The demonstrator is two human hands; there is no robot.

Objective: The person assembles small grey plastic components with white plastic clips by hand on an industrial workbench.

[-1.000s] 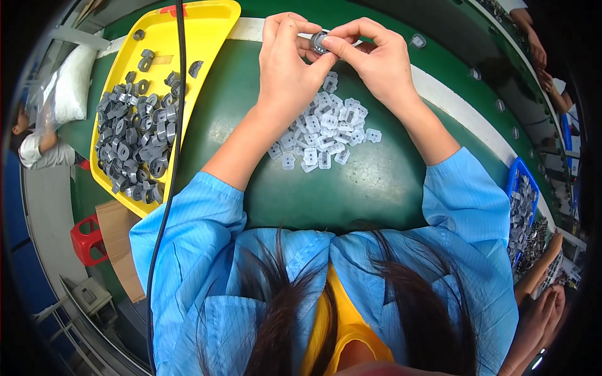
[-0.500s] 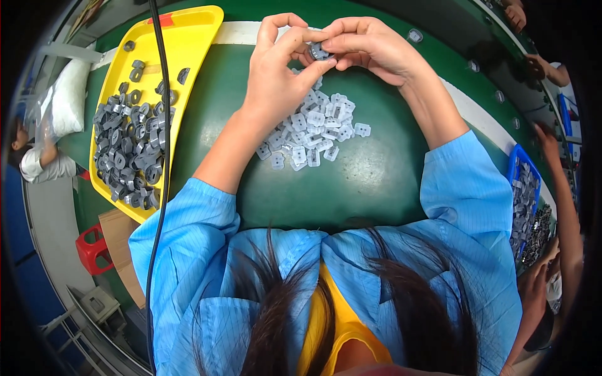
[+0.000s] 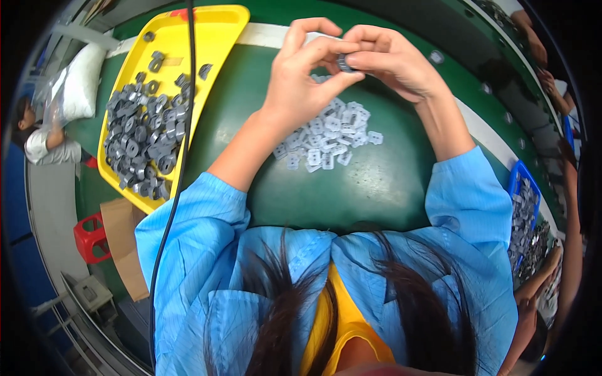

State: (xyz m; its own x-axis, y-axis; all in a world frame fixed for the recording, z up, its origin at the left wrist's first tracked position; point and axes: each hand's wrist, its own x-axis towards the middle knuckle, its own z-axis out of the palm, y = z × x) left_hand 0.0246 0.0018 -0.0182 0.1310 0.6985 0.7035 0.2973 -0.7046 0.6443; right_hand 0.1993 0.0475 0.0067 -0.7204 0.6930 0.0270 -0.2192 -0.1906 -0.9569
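Both hands meet above the far side of the green table, around a small dark grey round plastic part [image 3: 343, 63] with a ridged edge. My left hand [image 3: 301, 78] pinches it between thumb and fingers from the left. From the right, the thumb and fingers of my right hand [image 3: 399, 67] press on the same part. My fingers cover much of it, and whether a second piece is joined to it I cannot tell. Just below my hands lies a loose pile of small pale translucent plastic pieces [image 3: 330, 135].
On my left stands a yellow tray [image 3: 216, 28] holding many grey ring-shaped parts [image 3: 135, 125]. A black cable [image 3: 184, 160] hangs across it. At the right are a blue bin [image 3: 515, 178] of grey parts and other people's arms. A red stool [image 3: 92, 238] stands at lower left.
The grey part has turned between my fingers, showing its ridged edge instead of its flat face. The whole view has shifted a little, so the tray and pile appear further right.
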